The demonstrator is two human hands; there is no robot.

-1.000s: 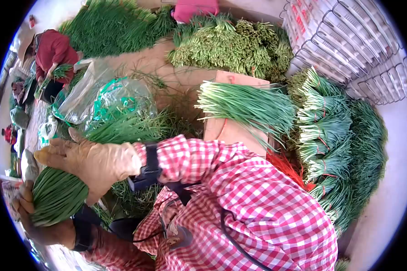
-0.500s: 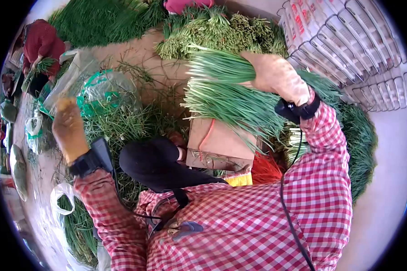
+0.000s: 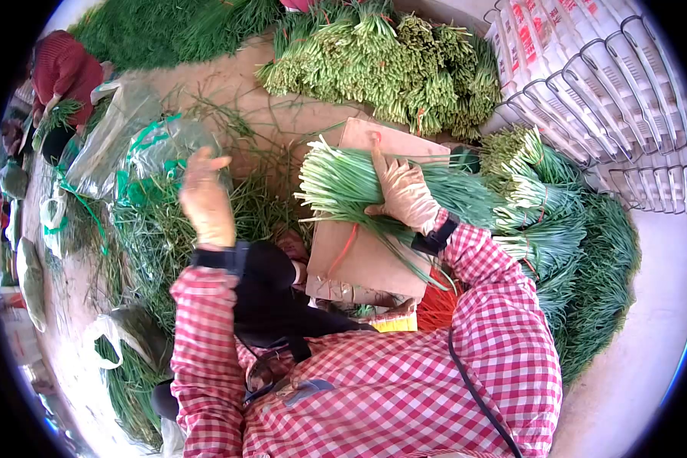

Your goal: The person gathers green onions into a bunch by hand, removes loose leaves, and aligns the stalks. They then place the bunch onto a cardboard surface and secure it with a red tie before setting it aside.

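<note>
A bunch of green chives (image 3: 336, 183) with pale cut ends lies across a cardboard box (image 3: 332, 248). Over its middle is my gloved right hand (image 3: 404, 195), gripping the bunch with thumb and fingers on opposite sides. Orange-red ties show on the box, one (image 3: 375, 137) by my right fingertips and another strip (image 3: 343, 252) below the bunch. My gloved left hand (image 3: 206, 202) is in the air to the left, apart from the chives. It is slightly blurred, with one finger sticking out and nothing visible in it.
Tied chive bundles (image 3: 382, 65) are piled behind the box, and more bundles (image 3: 546, 229) lie right. White crates (image 3: 588, 84) stand at upper right. Loose green stalks (image 3: 153, 252) and a plastic bag (image 3: 168, 153) are left. Red strips (image 3: 435, 305) hang near my lap. Another person (image 3: 65, 69) works at far left.
My right hand has come down and left, lowering the chives it held onto those on the box; they now form one bunch. My left hand has moved right.
</note>
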